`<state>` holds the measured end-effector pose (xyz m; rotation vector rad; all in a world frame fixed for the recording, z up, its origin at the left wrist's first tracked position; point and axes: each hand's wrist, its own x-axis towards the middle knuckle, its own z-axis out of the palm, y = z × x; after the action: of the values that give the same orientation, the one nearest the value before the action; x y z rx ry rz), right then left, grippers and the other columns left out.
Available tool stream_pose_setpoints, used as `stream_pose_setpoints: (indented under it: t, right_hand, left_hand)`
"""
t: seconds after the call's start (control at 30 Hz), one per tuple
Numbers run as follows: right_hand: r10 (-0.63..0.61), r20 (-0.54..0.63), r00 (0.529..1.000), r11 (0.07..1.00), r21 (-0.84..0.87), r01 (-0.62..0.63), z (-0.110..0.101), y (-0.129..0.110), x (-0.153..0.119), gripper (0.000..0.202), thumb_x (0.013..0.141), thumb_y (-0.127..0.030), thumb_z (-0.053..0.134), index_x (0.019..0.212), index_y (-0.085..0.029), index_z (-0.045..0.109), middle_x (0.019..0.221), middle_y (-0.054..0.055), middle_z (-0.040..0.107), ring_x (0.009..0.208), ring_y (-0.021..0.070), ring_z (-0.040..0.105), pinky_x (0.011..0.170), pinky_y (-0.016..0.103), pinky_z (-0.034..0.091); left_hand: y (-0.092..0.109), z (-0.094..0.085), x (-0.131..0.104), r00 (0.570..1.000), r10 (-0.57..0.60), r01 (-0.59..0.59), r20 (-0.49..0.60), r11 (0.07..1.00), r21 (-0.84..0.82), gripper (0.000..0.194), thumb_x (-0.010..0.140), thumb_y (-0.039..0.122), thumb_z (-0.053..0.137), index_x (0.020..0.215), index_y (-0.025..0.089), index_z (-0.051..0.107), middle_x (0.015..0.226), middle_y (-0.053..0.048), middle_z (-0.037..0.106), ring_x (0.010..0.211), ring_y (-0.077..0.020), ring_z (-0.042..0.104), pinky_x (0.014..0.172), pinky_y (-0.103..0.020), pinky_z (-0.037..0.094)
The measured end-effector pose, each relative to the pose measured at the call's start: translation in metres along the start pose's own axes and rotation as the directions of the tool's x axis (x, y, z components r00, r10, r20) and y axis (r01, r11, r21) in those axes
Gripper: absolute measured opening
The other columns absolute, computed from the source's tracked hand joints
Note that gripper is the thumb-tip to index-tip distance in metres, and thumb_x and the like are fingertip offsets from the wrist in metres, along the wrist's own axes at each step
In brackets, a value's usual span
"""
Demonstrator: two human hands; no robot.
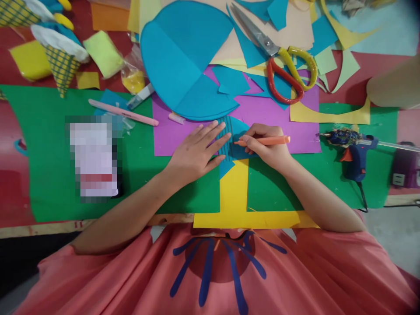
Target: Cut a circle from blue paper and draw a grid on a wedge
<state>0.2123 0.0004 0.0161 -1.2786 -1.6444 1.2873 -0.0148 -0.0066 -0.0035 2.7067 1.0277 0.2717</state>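
My right hand (267, 144) is closed round an orange pen (278, 140), its tip at a small blue piece (241, 151) marked with several dark lines. My left hand (200, 151) lies flat with fingers spread, its fingertips on the left part of that piece. Beneath is a purple sheet (170, 140) on a green sheet (138, 205). A yellow strip (233, 188) runs from the blue piece down to a wider yellow strip (210, 220) at the table's front edge. A large blue disc (183, 52) lies just beyond my left hand.
Scissors (271, 48) with red and yellow handles lie on paper scraps at the back. A glue gun (356, 157) with its cord is at the right. To the left are a pink pen (123, 112) and a blurred-out phone-like object (95, 157). Yellow packets (31, 60) lie back left.
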Motion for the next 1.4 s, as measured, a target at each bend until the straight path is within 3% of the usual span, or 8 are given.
stream_pose_setpoints:
  t: [0.2,0.7,1.13,1.4]
  right_hand:
    - [0.008,-0.031,0.999,1.000,-0.011,-0.008,0.0007,-0.0006,-0.0004,0.024,0.084,-0.030,0.061,0.065,-0.016,0.059,0.057,0.000,0.063,0.048,0.0083,0.054,0.047,0.022,0.039]
    - [-0.025,0.018,1.000,0.997,-0.072,0.026,0.0000,-0.0033,0.0021,0.019,0.077,-0.022,0.057,0.059,-0.016,0.059,0.054,-0.002,0.060,0.050,0.0084,0.050,0.047,0.021,0.036]
    - [0.004,0.148,0.989,0.992,-0.125,0.014,-0.0024,-0.0030,0.0014,0.029,0.077,-0.025,0.059,0.051,-0.018,0.047,0.050,-0.003,0.050,0.049,0.0077,0.041,0.047,0.022,0.030]
    - [-0.028,0.203,0.979,0.989,-0.134,0.055,-0.0036,0.0004,0.0007,0.034,0.079,-0.027,0.063,0.052,-0.018,0.045,0.049,-0.004,0.046,0.050,0.0077,0.041,0.048,0.022,0.030]
  left_hand:
    - [0.0008,-0.0011,-0.0001,1.000,-0.006,0.006,0.009,1.000,-0.015,0.052,0.101,0.042,0.036,0.147,0.016,0.039,0.155,-0.015,0.037,0.145,-0.0278,0.032,0.116,-0.048,0.030]
    - [0.0014,-0.0009,0.0007,1.000,-0.021,0.021,0.003,0.999,-0.039,0.051,0.100,0.042,0.038,0.144,0.017,0.042,0.154,-0.015,0.039,0.144,-0.0284,0.034,0.116,-0.049,0.029]
    - [0.0012,-0.0010,0.0008,0.999,-0.042,0.043,0.022,0.996,-0.084,0.051,0.100,0.042,0.037,0.146,0.019,0.041,0.155,-0.014,0.038,0.145,-0.0287,0.031,0.116,-0.051,0.028]
    - [0.0005,0.0014,0.0003,0.999,-0.013,0.012,-0.035,0.999,-0.032,0.051,0.100,0.044,0.037,0.143,0.018,0.044,0.152,-0.015,0.042,0.143,-0.0281,0.036,0.115,-0.048,0.031]
